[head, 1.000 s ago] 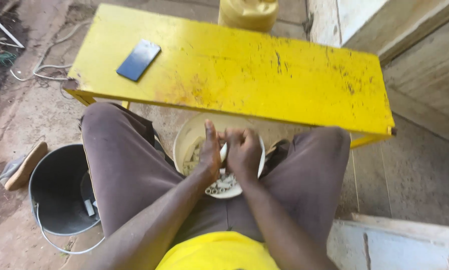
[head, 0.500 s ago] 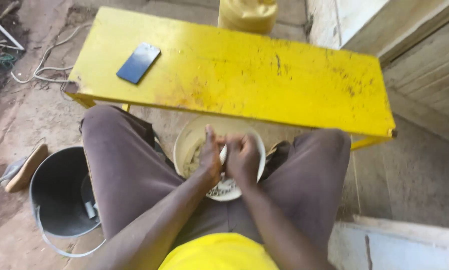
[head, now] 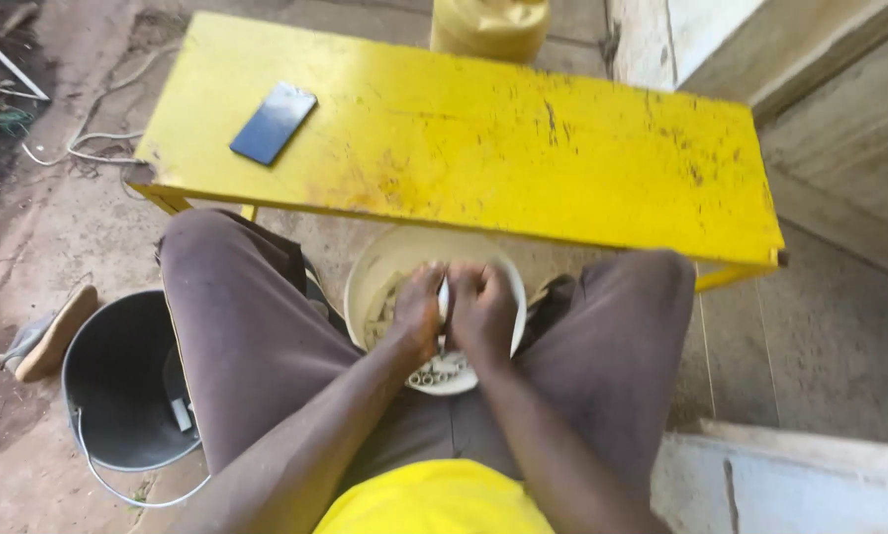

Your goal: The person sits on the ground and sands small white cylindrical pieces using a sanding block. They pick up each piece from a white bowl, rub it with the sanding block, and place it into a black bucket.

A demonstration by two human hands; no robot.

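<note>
Head view: both hands meet over a white plate between the knees
Left hand [head: 416, 314] and right hand [head: 481, 309], at frame centre, curl shut around a small pale piece [head: 444, 302] above the white plate [head: 515, 316], its long axis upright, equally near both

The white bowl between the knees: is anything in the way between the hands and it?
Nothing visible is. The left hand and right hand sit pressed together right over the white bowl, above the pale pieces inside it.

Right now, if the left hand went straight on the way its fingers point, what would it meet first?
The left hand points forward over the cream bucket; it would probably meet the bucket's far wall first, under the yellow bench. Depth is unclear.
</note>
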